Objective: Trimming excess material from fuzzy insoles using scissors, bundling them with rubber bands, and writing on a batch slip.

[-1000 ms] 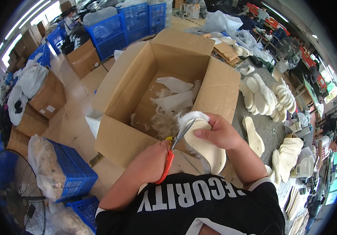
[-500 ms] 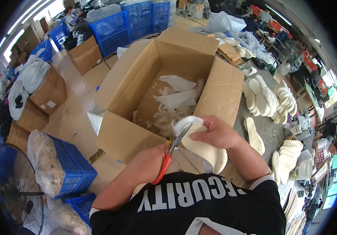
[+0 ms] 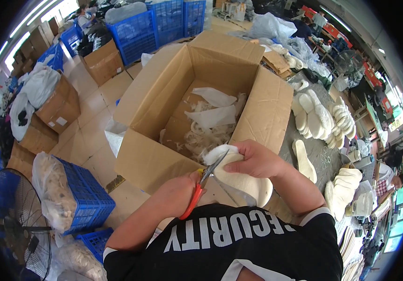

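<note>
Slightly further left and nearer than half a second ago, I see the fluffy end of the cream insole [image 3: 244, 181], held up between the two hands in front of the dark shirt. Its tuft has swung toward the scissors [image 3: 206, 177], so I take the work at the edge to be going on around a marginally different stretch; from here I can't tell whether anything has been cut meanwhile. The right hand [image 3: 260, 159] pinches the pad, thumb pressed on its upper face and the other fingers mostly hidden behind. The left hand [image 3: 182, 187] has its fingers curled around the red handles, the blades lying against the fluff; I can't make out how far apart they are.

Just beyond stands an open cardboard box [image 3: 150, 164], with fluff scraps [image 3: 206, 143] and white pieces [image 3: 213, 117] inside, largely unchanged. To the right, a loose insole [image 3: 304, 161] lies on the grey table [image 3: 320, 154], between a far pile [image 3: 311, 117] and a near stack [image 3: 344, 185]. Near left, I have a blue crate [image 3: 91, 194] and a fan [image 3: 21, 225].
</note>
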The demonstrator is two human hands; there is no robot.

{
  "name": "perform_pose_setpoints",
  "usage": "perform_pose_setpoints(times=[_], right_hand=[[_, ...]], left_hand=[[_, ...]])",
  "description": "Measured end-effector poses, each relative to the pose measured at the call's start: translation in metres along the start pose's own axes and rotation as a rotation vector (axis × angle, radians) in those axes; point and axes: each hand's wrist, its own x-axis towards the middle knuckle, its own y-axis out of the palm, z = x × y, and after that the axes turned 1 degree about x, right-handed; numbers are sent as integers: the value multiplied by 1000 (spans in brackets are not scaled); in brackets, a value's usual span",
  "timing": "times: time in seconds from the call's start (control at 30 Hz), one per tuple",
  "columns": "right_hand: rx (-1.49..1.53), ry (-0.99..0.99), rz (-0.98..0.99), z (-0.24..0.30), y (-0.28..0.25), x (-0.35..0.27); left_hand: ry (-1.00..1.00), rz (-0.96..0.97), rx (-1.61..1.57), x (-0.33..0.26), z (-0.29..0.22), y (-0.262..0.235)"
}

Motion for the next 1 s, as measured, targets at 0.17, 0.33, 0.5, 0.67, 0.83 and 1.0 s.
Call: perform_pose_setpoints(times=[0.17,0.33,0.5,0.67,0.83,1.0], right_hand=[[-38,18,21,3,2,-1],[-37,39,30,1,0,-2],[-51,61,-22,7,3,-4],[-61,45,-13,13,3,-6],[-48,7,-10,4,2,-7],[-87,-18,30,2,3,-7]], left_hand=[[-13,-21,10,1,-1,2],[-100,73,23,0,-5,0],[-70,104,-178,1,-14,-6],[-97,50,-233,3,-4,8],[41,-137,26,1,-1,14],[-90,-62,-43,1,-17,3]])
